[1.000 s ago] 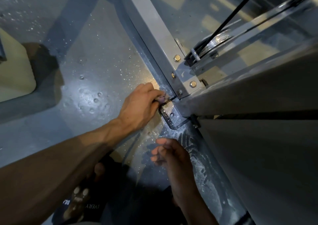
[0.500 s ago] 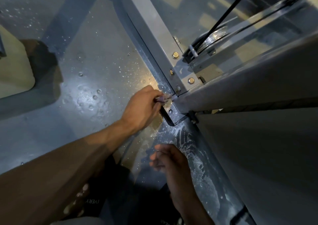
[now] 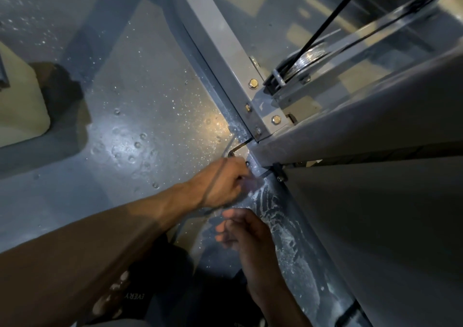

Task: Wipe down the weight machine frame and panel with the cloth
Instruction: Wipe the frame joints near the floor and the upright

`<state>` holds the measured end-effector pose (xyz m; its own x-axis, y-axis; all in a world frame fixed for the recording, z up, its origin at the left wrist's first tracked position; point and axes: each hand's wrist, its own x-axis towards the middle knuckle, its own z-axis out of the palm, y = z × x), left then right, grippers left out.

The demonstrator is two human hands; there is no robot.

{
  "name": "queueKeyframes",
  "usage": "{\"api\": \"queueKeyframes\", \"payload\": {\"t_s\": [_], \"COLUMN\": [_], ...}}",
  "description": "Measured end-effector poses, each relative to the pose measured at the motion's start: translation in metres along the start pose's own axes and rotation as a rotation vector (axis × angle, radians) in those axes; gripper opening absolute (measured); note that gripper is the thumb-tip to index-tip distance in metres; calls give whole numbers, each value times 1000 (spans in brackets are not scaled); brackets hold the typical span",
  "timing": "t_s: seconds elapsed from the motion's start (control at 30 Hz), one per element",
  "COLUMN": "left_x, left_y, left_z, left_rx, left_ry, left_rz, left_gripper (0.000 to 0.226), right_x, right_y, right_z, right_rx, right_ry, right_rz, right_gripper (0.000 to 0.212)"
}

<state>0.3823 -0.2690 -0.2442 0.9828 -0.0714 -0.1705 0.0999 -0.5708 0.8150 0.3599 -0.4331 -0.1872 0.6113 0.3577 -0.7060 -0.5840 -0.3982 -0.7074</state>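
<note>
Hovering low at centre frame, your right hand (image 3: 246,236) hung with loosely curled fingers, holding nothing, just beside the streaked lower frame rail (image 3: 288,229). Just above it, your left hand (image 3: 223,184) gripped a small, blurred wad of cloth (image 3: 251,182) and pressed it against the rail beside the bolted base plate (image 3: 240,152). Farther up, the grey frame beam (image 3: 215,38) ran toward the upper left, with the pulley (image 3: 304,62) and black cable (image 3: 333,17) at the upper right.
</note>
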Motion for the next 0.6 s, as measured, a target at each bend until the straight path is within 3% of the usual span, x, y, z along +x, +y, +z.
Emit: {"api": "queueKeyframes", "payload": {"t_s": [0.07, 0.2, 0.27, 0.33, 0.43, 0.6], "left_x": [-1, 6, 16, 28, 34, 34], "left_y": [1, -15, -21, -23, -22, -7], "left_z": [-5, -28, -41, -49, -40, -14], "left_rx": [-21, -77, 46, 181, 254, 229], "left_ry": [-133, 256, 319, 280, 156, -103], "left_rz": [49, -118, -169, -146, -147, 8], "left_gripper": [34, 9, 7, 9, 8, 16], "right_x": [2, 4, 3, 2, 2, 2], "right_y": [-3, -3, 0, 0, 1, -1], "right_z": [3, 0, -2, -1, 1, 1], "right_rx": [21, -31, -68, -65, -23, 6], "right_ry": [-1, -15, -13, -16, -28, -27], "right_rz": [-15, -31, -18, -32, -34, -21], "right_gripper": [7, 10, 17, 10, 26, 11]}}
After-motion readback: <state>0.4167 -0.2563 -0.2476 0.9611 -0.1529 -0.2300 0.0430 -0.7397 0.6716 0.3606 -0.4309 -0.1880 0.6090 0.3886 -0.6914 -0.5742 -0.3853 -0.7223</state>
